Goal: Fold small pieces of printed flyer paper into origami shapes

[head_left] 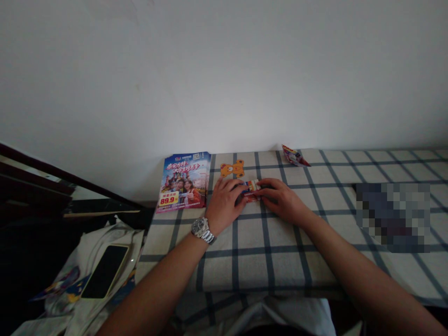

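A small folded piece of printed paper (252, 191), red and blue with a pale strip, lies on the checked tablecloth between my two hands. At its left end, the fingers and thumb of my left hand (227, 200), which has a silver watch (203, 230) on the wrist, close on the paper. From the other side, my right hand (282, 200) grips the right end with bent fingers. Part of the paper is hidden under the fingertips. Just beyond my left hand, an orange bear-shaped piece (232, 169) lies flat on the cloth.
Left of my hands is a stack of printed flyers (184, 182). A folded colourful paper piece (295, 156) stands near the wall. On the right lies a dark, pixelated item (388, 214). Beyond the left table edge, a phone (106, 271) rests on pale fabric (73, 266).
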`<action>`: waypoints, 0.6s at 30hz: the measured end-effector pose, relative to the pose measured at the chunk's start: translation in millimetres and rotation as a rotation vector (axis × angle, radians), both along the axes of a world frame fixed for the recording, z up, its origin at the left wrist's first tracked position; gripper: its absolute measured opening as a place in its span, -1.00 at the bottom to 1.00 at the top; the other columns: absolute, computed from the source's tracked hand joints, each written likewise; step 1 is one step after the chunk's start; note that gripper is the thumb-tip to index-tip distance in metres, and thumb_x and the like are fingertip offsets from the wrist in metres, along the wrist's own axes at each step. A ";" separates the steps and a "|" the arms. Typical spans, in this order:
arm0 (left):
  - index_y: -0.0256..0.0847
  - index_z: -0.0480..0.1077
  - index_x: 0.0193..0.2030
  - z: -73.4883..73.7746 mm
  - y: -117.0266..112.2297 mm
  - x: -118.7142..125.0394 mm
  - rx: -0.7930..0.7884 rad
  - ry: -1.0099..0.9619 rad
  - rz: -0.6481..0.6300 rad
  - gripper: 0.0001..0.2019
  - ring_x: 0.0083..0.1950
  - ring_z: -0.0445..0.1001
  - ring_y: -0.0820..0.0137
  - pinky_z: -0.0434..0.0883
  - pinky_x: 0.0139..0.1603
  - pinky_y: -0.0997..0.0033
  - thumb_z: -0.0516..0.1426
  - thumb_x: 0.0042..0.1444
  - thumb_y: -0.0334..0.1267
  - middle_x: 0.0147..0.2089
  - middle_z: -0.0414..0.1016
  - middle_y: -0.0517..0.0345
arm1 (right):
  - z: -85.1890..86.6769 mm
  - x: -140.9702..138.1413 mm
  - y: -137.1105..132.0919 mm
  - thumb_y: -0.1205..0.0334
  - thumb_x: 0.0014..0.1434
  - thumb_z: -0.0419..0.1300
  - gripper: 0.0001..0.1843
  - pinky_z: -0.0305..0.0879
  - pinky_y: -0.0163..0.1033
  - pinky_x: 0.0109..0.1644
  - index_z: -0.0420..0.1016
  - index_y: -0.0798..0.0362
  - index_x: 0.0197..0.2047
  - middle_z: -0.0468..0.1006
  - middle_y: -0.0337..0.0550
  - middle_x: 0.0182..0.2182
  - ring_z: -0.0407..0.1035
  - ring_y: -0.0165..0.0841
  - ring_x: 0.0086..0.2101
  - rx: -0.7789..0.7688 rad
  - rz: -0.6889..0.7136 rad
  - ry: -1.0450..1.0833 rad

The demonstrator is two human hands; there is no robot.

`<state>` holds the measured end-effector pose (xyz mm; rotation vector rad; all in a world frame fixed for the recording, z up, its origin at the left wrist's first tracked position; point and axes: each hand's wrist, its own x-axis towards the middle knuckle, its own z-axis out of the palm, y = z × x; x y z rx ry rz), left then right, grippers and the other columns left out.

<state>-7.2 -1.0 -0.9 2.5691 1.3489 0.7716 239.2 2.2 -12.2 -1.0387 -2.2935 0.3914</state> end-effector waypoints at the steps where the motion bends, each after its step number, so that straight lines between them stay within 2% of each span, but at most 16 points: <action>1: -0.09 0.49 0.13 0.7 -0.6 0.2 -0.001 -0.002 0.002 -0.74 0.24 0.40 0.10 0.17 0.47 -0.25 0.22 0.31 -0.27 0.18 0.49 0.08 | -0.5 0.2 0.6 0.40 0.31 0.19 -0.65 0.40 0.12 0.28 0.63 -0.12 0.07 0.51 -0.02 0.15 0.42 -0.12 0.17 0.004 -0.002 0.000; 5: -0.09 0.49 0.07 1.8 -2.2 1.0 0.007 -0.017 -0.002 -0.76 0.20 0.40 0.10 0.18 0.47 -0.23 0.27 0.27 -0.22 0.12 0.48 0.08 | -2.6 1.3 3.5 0.36 0.35 0.19 -0.72 0.40 0.12 0.29 0.62 -0.08 0.04 0.55 -0.01 0.13 0.42 -0.11 0.18 0.013 -0.019 0.015; 13: -0.12 0.48 0.00 4.8 -3.3 1.9 0.007 0.004 -0.002 -0.77 0.14 0.38 0.10 0.26 0.40 -0.19 0.29 0.26 -0.13 0.06 0.46 0.07 | -1.8 4.4 6.9 0.34 0.36 0.20 -0.72 0.35 0.16 0.34 0.60 -0.08 0.08 0.60 -0.07 0.15 0.39 -0.12 0.23 -0.037 0.013 0.030; 18: -0.12 0.47 0.04 4.1 -3.9 2.6 0.006 0.020 0.000 -0.67 0.12 0.37 0.09 0.34 0.32 -0.16 0.32 0.22 -0.06 0.05 0.44 0.03 | -3.3 3.7 7.0 0.36 0.35 0.19 -0.74 0.45 0.09 0.24 0.63 -0.07 0.02 0.61 -0.04 0.10 0.49 -0.14 0.11 -0.006 -0.038 0.044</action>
